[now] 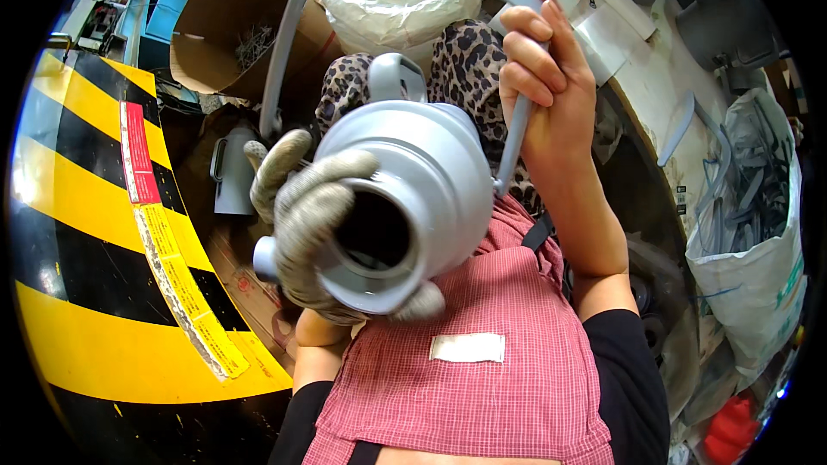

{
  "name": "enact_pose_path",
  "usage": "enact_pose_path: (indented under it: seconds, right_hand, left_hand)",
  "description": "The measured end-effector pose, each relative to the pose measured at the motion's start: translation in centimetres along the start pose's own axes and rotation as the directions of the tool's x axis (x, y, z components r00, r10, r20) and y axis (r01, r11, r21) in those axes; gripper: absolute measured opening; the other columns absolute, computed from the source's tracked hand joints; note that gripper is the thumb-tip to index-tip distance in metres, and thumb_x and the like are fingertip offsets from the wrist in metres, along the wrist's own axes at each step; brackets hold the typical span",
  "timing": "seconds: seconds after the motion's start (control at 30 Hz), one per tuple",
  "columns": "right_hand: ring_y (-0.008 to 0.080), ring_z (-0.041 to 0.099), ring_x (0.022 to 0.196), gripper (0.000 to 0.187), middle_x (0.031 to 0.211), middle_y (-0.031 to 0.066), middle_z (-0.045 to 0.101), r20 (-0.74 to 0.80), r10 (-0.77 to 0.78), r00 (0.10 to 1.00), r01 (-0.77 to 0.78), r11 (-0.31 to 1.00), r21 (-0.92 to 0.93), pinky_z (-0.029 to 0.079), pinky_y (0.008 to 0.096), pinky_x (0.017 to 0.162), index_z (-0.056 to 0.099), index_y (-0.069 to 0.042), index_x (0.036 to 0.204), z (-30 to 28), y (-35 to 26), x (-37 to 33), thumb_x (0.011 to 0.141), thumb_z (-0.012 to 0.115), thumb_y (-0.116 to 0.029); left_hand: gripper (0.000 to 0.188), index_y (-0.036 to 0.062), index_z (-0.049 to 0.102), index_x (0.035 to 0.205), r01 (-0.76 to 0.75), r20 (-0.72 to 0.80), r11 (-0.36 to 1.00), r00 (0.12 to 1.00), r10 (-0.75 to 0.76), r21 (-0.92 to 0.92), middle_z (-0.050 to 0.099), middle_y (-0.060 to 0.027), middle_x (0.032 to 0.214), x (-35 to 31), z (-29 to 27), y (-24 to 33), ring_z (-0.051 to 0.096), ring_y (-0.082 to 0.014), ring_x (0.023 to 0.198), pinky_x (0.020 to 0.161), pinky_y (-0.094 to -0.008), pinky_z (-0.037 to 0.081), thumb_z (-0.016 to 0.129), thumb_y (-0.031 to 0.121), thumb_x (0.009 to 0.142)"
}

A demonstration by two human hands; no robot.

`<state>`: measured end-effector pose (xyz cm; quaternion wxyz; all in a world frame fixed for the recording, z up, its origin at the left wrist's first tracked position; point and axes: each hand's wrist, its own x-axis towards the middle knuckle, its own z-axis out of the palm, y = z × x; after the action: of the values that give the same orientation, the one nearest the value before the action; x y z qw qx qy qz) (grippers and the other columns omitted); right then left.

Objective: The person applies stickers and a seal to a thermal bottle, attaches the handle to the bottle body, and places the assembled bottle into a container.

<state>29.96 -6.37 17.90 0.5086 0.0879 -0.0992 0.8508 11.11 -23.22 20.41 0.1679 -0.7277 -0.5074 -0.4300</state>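
Note:
A glossy grey-blue jug body (452,172) is tilted in front of my chest, its dark round mouth facing up toward me. My left hand (306,215), in a knitted grey glove, wraps round the jug's neck and rim, its thumb and fingers on opposite sides. From the jug rises a long grey carrying handle (287,43), arching away over my knees. My bare right hand (547,77) closes round the right arm of this handle, with the index finger pointing upward. A smaller looped grip (398,69) sticks up from the jug's far side. The handle's left joint is partly hidden by my gloved fingers.
A yellow-and-black striped machine panel (86,284) fills the left side. Beyond my knees are an open cardboard box (202,43) and a translucent plastic bag (388,0). On the right, a white sack (732,271) of loose grey handles adjoins a worktop (650,95). Another grey jug (234,176) lies low left.

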Motion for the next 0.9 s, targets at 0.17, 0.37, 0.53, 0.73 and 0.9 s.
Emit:
enact_pose_path:
  seconds: [0.17, 0.37, 0.53, 0.73, 0.9]
  right_hand:
    - [0.0032, 0.035, 0.055, 0.04, 0.091, 0.0027, 0.043, -0.098, 0.25, 0.963, -0.242, 0.966, 0.093, 0.032, 0.0186, 0.042, 0.038, -0.004, 0.15, -2.0, -1.3, -2.2, 0.111, 0.039, -0.013]
    - [0.0032, 0.035, 0.051, 0.048, 0.094, 0.0044, 0.042, -0.129, 0.341, 0.931, -0.346, 0.938, -0.021, 0.036, 0.0201, 0.041, 0.023, -0.006, 0.159, -0.5, 1.3, -6.7, 0.113, 0.031, -0.015]
    - [0.0142, 0.051, 0.071, 0.081, 0.098, 0.0085, 0.052, -0.127, -0.009, 0.992, -0.104, 0.512, -0.853, 0.047, 0.0278, 0.065, 0.016, -0.009, 0.163, 0.3, 5.4, -10.8, 0.098, 0.062, -0.024]
    - [0.0099, 0.043, 0.064, 0.095, 0.079, 0.0034, 0.051, 0.034, -0.082, 0.996, 0.06, 0.343, -0.937, 0.038, 0.026, 0.063, 0.009, -0.01, 0.164, -1.3, 6.2, -12.5, 0.093, 0.068, -0.033]
    - [0.0058, 0.035, 0.056, 0.09, 0.064, -0.0035, 0.04, -0.13, -0.107, 0.986, -0.095, 0.278, -0.956, 0.031, 0.0226, 0.059, 0.01, -0.008, 0.164, 0.2, 5.7, -12.1, 0.095, 0.064, -0.029]
  left_hand:
    - [0.09, 0.0098, 0.039, 0.147, 0.416, -0.009, 0.362, 0.647, -0.762, -0.834, 0.059, -0.0191, 0.133, -3.2, 1.0, 2.9, 0.054, -0.0292, 0.122, 0.112, -0.0502, 0.042, 0.068, 0.067, 0.085]
    - [0.07, 0.0027, 0.05, 0.146, 0.713, 0.532, -0.004, 0.519, -0.669, -0.701, 0.064, -0.0102, 0.118, -3.1, -2.7, -0.3, 0.065, -0.0142, 0.09, 0.084, -0.0269, 0.053, 0.074, 0.031, 0.086]
    - [0.028, 0.0057, 0.067, 0.099, 0.561, 0.603, -0.23, 0.692, -0.396, -0.795, 0.062, -0.0015, 0.095, -8.1, -0.7, -2.0, 0.056, -0.0123, 0.096, 0.09, -0.0296, 0.044, 0.076, 0.021, 0.077]
    - [0.022, 0.011, 0.062, 0.081, 0.512, 0.584, -0.283, 0.739, -0.336, -0.811, 0.059, -0.0075, 0.112, -8.8, -1.5, -1.6, 0.053, -0.0168, 0.099, 0.092, -0.0327, 0.041, 0.077, 0.027, 0.08]
    - [0.039, 0.0088, 0.057, 0.125, 0.555, 0.54, -0.151, 0.65, -0.535, -0.818, 0.058, -0.0052, 0.118, -8.8, -1.1, 0.5, 0.053, -0.0138, 0.11, 0.1, -0.0326, 0.043, 0.07, 0.027, 0.093]
